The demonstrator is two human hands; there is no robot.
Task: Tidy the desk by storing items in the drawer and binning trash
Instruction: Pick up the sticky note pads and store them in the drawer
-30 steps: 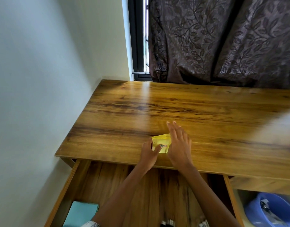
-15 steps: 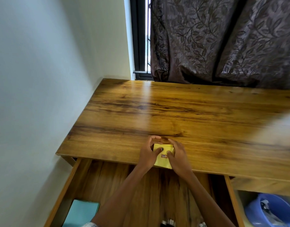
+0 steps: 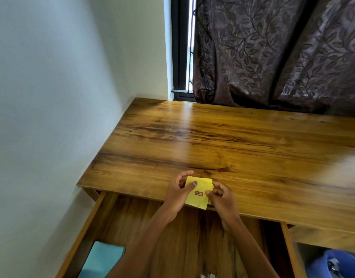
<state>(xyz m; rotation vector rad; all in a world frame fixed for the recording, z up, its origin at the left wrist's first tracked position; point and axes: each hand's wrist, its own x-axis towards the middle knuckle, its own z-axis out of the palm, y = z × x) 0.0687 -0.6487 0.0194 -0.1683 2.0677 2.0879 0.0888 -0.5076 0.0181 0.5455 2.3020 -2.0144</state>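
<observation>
A small stack of yellow sticky notes (image 3: 198, 192) with a tiny red-framed label is held over the front edge of the wooden desk (image 3: 232, 141). My left hand (image 3: 177, 194) pinches its left side, thumb on top. My right hand (image 3: 222, 199) grips its right edge with the fingertips. Below my forearms the wooden drawer (image 3: 132, 213) stands pulled out. A teal notebook (image 3: 104, 259) lies in the drawer's near left corner.
A blue bin (image 3: 341, 265) holding some trash sits at the bottom right, under the desk. A white wall runs along the left. Dark patterned curtains (image 3: 273, 53) hang behind the desk. Small dark and white items (image 3: 207, 275) peek in at the drawer's near edge.
The yellow notes went from lying on the desk under my right hand to being lifted and held by both hands at the desk's front edge, nearer the drawer.
</observation>
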